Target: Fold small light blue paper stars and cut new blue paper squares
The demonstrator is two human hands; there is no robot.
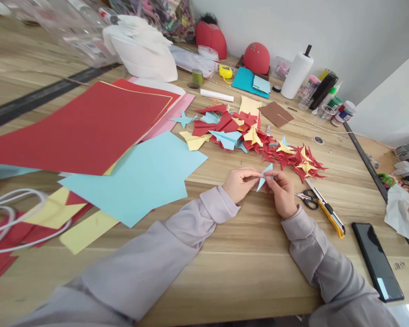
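Between my two hands is a small folded piece of light blue paper (265, 177), held up just above the wooden table. My left hand (240, 183) pinches its left side between thumb and fingertips. On the other side, my right hand (282, 190) grips it with thumb and forefinger. Beyond the hands lies a heap of folded red paper pieces (276, 153), mixed with yellow and blue ones. A blue folded paper plane (226, 138) rests on the heap's left part. The finer folds of the held piece are too small to make out.
Scissors (308, 198) and a yellow utility knife (329, 211) lie right of my right hand, with a phone (376, 259) farther right. Large blue (139, 175) and red sheets (78, 127) spread at left, near a white cable (17, 227). Bottles (297, 75) stand along the wall.
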